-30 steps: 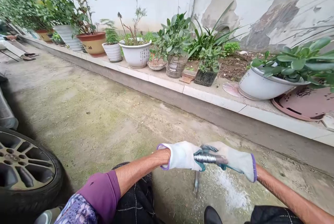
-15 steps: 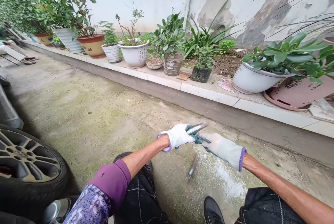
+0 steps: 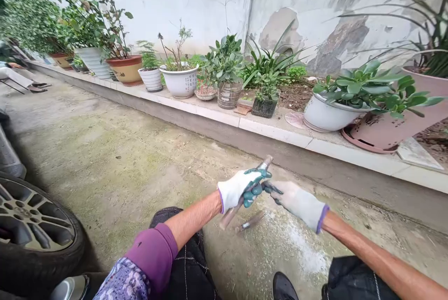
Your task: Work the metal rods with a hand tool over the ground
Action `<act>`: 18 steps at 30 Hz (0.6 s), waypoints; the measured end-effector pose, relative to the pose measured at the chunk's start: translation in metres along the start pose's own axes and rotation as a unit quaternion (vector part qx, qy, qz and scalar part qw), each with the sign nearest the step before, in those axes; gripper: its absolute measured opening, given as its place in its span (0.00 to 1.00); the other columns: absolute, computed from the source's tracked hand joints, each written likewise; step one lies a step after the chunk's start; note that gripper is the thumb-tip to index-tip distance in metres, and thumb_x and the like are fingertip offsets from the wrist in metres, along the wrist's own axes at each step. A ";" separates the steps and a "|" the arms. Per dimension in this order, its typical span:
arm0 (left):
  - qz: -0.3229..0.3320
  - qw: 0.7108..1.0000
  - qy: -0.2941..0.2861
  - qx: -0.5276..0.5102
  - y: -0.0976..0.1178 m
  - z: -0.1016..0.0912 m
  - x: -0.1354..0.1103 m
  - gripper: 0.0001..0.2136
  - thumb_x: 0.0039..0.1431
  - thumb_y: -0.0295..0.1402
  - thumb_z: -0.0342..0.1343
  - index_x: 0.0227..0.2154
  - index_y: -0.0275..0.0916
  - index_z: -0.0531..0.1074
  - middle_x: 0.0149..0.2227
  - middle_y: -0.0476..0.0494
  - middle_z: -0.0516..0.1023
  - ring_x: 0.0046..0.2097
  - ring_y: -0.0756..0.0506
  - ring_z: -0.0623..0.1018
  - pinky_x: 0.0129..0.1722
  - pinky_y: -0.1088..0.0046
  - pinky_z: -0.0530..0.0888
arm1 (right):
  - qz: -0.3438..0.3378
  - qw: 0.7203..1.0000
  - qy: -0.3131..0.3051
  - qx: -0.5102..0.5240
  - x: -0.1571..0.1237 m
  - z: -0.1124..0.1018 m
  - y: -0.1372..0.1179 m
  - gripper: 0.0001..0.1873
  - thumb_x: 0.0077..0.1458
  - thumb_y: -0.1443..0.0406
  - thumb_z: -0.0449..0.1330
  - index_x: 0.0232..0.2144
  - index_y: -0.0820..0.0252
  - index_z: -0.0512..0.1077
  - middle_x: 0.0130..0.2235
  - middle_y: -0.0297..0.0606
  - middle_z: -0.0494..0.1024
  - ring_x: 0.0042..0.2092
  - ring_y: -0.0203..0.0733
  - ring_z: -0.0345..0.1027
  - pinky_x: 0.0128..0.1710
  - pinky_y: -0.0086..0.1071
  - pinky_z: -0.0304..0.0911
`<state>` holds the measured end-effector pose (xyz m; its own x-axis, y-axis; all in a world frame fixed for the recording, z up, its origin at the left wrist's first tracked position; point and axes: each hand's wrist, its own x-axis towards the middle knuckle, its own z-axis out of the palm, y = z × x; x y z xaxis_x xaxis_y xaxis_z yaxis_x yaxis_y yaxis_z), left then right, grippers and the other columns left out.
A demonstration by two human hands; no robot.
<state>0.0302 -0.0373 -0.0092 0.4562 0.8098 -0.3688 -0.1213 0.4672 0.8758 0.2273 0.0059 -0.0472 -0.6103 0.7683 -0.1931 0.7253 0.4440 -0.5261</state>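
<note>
At lower centre, our left hand [image 3: 242, 188] clenched a stick [image 3: 266, 163]; whether our right hand [image 3: 292, 197] pinched anything, we couldn't tell.

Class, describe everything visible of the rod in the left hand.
The rod is slim and greyish brown; whether it is wood or metal is unclear. It slants, its upper end pointing toward the planted ledge, its blurred lower end nearer the camera. The left hand, in a white-and-green glove, wraps its middle and hides it. The right hand is close by, but touches neither exposed end.
</note>
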 end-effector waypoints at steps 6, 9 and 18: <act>-0.001 0.995 0.077 0.058 -0.010 -0.010 0.011 0.20 0.51 0.42 0.61 0.46 0.38 0.73 0.21 0.57 0.64 0.16 0.56 0.57 0.13 0.81 0.58 | -0.042 0.999 0.000 -0.015 -0.013 0.010 -0.006 0.22 0.61 0.58 0.47 0.45 0.55 0.77 0.49 0.44 0.81 0.48 0.51 0.75 0.51 0.40 0.65; 0.002 0.993 0.079 0.085 -0.014 -0.015 0.017 0.23 0.49 0.36 0.61 0.50 0.38 0.73 0.23 0.56 0.67 0.17 0.57 0.58 0.14 0.81 0.58 | -0.029 0.998 -0.036 -0.040 -0.014 0.006 -0.008 0.21 0.61 0.59 0.47 0.47 0.55 0.77 0.53 0.43 0.79 0.51 0.50 0.74 0.53 0.39 0.64; -0.022 0.864 0.084 0.496 -0.017 -0.022 0.019 0.17 0.52 0.30 0.57 0.46 0.38 0.76 0.24 0.51 0.70 0.23 0.52 0.69 0.22 0.77 0.67 | -0.037 0.988 -0.052 -0.142 -0.023 0.006 -0.013 0.15 0.61 0.62 0.50 0.37 0.53 0.77 0.37 0.40 0.82 0.37 0.45 0.74 0.37 0.33 0.63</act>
<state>0.0211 -0.0224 -0.0377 0.2962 0.8780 -0.3759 0.7469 0.0324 0.6642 0.2300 -0.0199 -0.0410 -0.6832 0.6843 -0.2550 0.7290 0.6191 -0.2920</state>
